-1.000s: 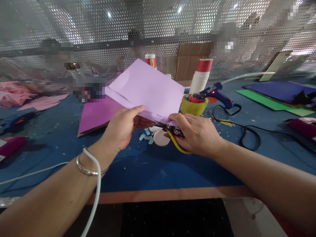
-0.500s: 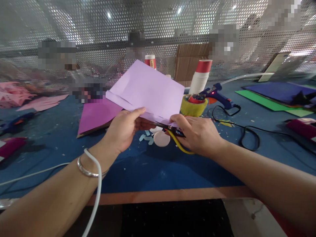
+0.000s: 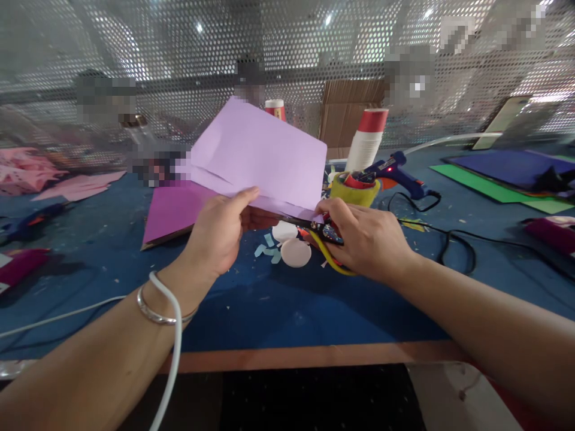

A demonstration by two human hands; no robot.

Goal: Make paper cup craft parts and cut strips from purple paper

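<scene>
My left hand (image 3: 222,230) pinches the near edge of a lilac sheet of paper (image 3: 265,152), thumb on top and fingers beneath. The sheet is held tilted above the table, with a slit running near its lower left edge. My right hand (image 3: 363,239) is closed round a pair of scissors (image 3: 327,251) with yellow on the handle. The blades point left and lie at the paper's near edge, partly hidden by it. Two pale paper discs (image 3: 295,253) and light blue paper scraps (image 3: 268,250) lie on the table below.
Behind the paper stand stacked paper cups (image 3: 363,149), a yellow roll (image 3: 354,193) and a blue glue gun (image 3: 399,173) with a black cord. Magenta sheets (image 3: 173,212) lie left; green (image 3: 476,182) and blue sheets lie right. A perforated metal screen (image 3: 296,42) closes the back.
The lilac paper has shifted a little left, and my left hand moved slightly left with it. The scissors and my right hand have moved slightly right, uncovering more of the discs below.
</scene>
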